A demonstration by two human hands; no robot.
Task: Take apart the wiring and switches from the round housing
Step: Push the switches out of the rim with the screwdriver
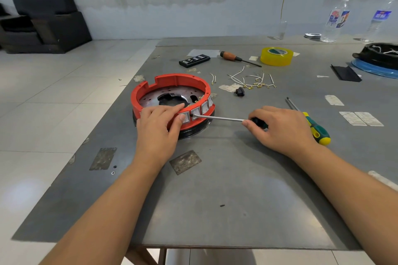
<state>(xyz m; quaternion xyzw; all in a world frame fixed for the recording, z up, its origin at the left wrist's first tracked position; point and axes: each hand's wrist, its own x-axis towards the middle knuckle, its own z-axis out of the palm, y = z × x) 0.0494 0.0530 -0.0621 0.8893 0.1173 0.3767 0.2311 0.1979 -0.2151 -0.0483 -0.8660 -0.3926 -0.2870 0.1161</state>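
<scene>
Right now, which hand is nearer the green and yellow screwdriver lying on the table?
Right. The right hand lies just beside the green and yellow screwdriver, holding another screwdriver. The left hand rests on the red housing, farther away.

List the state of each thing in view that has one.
Red round housing: open-topped, switches still seated.
Switches: in the rim.
Loose wires: removed, on the table.
Screwdriver: tip at a switch.
Left hand: rests on the housing.
Right hand: grips the screwdriver.
Green-yellow screwdriver: lying unused.
</scene>
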